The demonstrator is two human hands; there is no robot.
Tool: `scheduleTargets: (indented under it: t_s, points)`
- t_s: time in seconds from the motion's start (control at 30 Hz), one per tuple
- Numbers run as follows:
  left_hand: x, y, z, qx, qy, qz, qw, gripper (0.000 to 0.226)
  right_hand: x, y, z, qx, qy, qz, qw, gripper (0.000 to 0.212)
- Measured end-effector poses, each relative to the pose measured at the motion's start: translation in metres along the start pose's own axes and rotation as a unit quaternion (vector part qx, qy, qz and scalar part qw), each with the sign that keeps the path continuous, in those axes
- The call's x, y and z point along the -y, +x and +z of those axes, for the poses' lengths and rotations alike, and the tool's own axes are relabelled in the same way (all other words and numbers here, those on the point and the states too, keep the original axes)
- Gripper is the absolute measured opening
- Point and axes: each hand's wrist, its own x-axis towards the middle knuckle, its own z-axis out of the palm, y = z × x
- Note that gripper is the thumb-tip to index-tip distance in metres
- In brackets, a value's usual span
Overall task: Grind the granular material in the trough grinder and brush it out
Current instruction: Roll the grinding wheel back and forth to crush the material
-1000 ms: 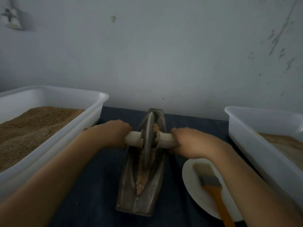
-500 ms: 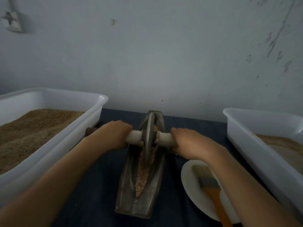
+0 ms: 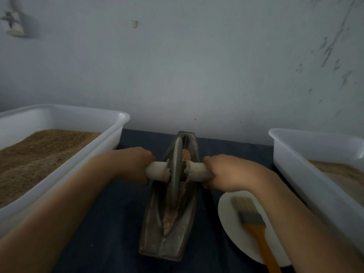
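A dark metal boat-shaped trough grinder [image 3: 157,239] lies lengthwise on the blue cloth in front of me. Its metal wheel [image 3: 175,174] stands upright in the groove on a pale wooden axle [image 3: 157,172]. My left hand [image 3: 130,164] grips the left end of the axle and my right hand [image 3: 230,172] grips the right end. Tan granular material [image 3: 169,221] fills the near groove, and a coarser clump [image 3: 185,154] sits just beyond the wheel. A brush [image 3: 250,215] with pale bristles and an orange handle lies on a white plate [image 3: 232,229] to the right.
A white tub [image 3: 110,138] holding brown granules stands at the left, close to my left forearm. A second white tub [image 3: 295,164] with paler material stands at the right. A grey wall rises right behind the trough's far end.
The wheel rolled towards the far end of the trough half a second ago and has come back a little towards me. Both hands stay on the axle.
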Motion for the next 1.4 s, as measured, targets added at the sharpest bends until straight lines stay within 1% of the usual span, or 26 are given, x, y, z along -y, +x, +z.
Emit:
scheduleTargets:
  t_s: [0.1,0.17,0.2,0.27,0.33,0.4,0.5,0.63,0.7,0.77,0.83,0.9,0.93,1.0,1.07,1.1,1.17,1.2,1.23,1.3,1.33,1.4]
  points:
    - [0.001,0.018,0.01,-0.133,0.025,-0.016,0.991,0.032,-0.012,0.015,0.013,-0.092,-0.014,0.016,0.996,0.016]
    - [0.0,0.026,0.018,-0.233,0.043,-0.024,0.971,0.025,-0.018,0.022,0.023,-0.173,-0.054,0.017,0.983,0.02]
    - [0.0,0.03,0.021,-0.269,0.056,-0.026,0.961,0.023,-0.019,0.026,0.026,-0.207,-0.072,0.019,0.975,0.024]
    - [-0.001,0.033,0.025,-0.302,0.065,-0.028,0.951,0.022,-0.019,0.029,0.031,-0.245,-0.095,0.022,0.965,0.028]
    - [-0.001,0.031,0.025,-0.293,0.053,-0.026,0.954,0.023,-0.017,0.029,0.032,-0.246,-0.106,0.022,0.963,0.029]
    - [-0.002,0.027,0.021,-0.256,0.044,-0.026,0.965,0.025,-0.016,0.025,0.029,-0.21,-0.092,0.022,0.973,0.027]
    - [-0.004,0.016,0.01,-0.161,0.039,-0.022,0.986,0.031,-0.011,0.014,0.016,-0.095,-0.023,0.017,0.995,0.022]
    - [-0.006,-0.007,-0.003,0.002,0.018,-0.005,1.0,0.041,0.0,-0.009,-0.008,0.053,0.022,-0.02,0.998,0.027]
    - [-0.004,-0.018,-0.009,0.073,-0.001,0.01,0.997,0.037,0.003,-0.02,-0.016,0.095,0.044,-0.034,0.994,0.021]
    - [-0.003,-0.024,-0.012,0.102,-0.013,0.023,0.994,0.031,0.006,-0.025,-0.019,0.112,0.051,-0.039,0.992,0.02]
    - [-0.002,-0.022,-0.012,0.101,-0.023,0.023,0.994,0.031,0.005,-0.022,-0.017,0.1,0.044,-0.036,0.993,0.022]
    - [-0.003,-0.015,-0.009,0.076,-0.018,0.011,0.997,0.034,0.003,-0.015,-0.014,0.08,0.04,-0.024,0.996,0.024]
    - [-0.004,-0.01,-0.006,0.05,-0.007,0.004,0.999,0.036,0.001,-0.01,-0.011,0.071,0.044,-0.017,0.996,0.023]
    - [-0.004,0.002,0.0,-0.027,0.021,-0.009,0.999,0.039,-0.005,0.0,-0.003,0.043,0.047,-0.003,0.998,0.022]
    - [-0.003,0.015,0.008,-0.122,0.033,-0.021,0.992,0.035,-0.01,0.011,0.008,-0.029,0.023,0.016,0.999,0.02]
    - [-0.002,0.02,0.013,-0.168,0.038,-0.027,0.985,0.032,-0.013,0.016,0.014,-0.085,-0.005,0.023,0.996,0.019]
    - [-0.002,0.028,0.021,-0.244,0.059,-0.036,0.967,0.026,-0.016,0.025,0.026,-0.198,-0.073,0.029,0.977,0.024]
    - [-0.002,0.03,0.023,-0.267,0.065,-0.036,0.961,0.025,-0.017,0.028,0.03,-0.234,-0.091,0.032,0.967,0.026]
    - [-0.003,0.031,0.024,-0.276,0.064,-0.036,0.958,0.025,-0.017,0.029,0.032,-0.253,-0.098,0.032,0.962,0.027]
    - [-0.002,0.031,0.024,-0.267,0.055,-0.032,0.962,0.026,-0.016,0.029,0.033,-0.257,-0.095,0.028,0.961,0.027]
    - [-0.002,0.029,0.022,-0.255,0.054,-0.031,0.965,0.027,-0.017,0.028,0.033,-0.245,-0.094,0.025,0.965,0.026]
    - [-0.002,0.024,0.018,-0.221,0.048,-0.027,0.974,0.028,-0.016,0.023,0.028,-0.195,-0.077,0.021,0.977,0.024]
